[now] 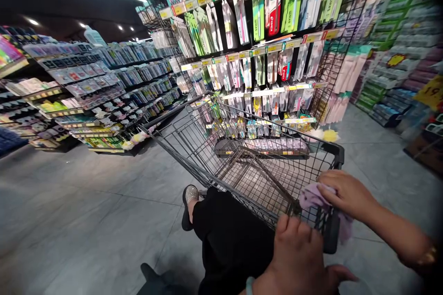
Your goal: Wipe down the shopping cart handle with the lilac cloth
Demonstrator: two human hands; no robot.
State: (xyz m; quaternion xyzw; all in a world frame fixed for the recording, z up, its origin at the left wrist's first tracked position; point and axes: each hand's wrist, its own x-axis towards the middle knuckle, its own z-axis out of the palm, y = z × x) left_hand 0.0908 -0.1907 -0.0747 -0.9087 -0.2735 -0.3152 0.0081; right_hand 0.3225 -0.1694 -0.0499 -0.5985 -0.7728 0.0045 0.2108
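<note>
At the shopping cart (pixel 266 177) | our right hand (pixel 341 193) grips purple cloth (pixel 313 197), already against the handle (pixel 331 236) | left hand (pixel 297 256) curls, holding what we cannot tell | amount remaining: not shown

Grey floor (pixel 104 221), wire shopping cart (pixel 214 179) standing on it; display rack (pixel 273 48) beyond, hung with packets (pixel 258 11)

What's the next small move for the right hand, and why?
Probably slide the purple cloth along the black end bar of the shopping cart: the right hand holds it bunched there, with part hanging outside. The left hand, by the near corner, could perhaps steady the cart.
</note>
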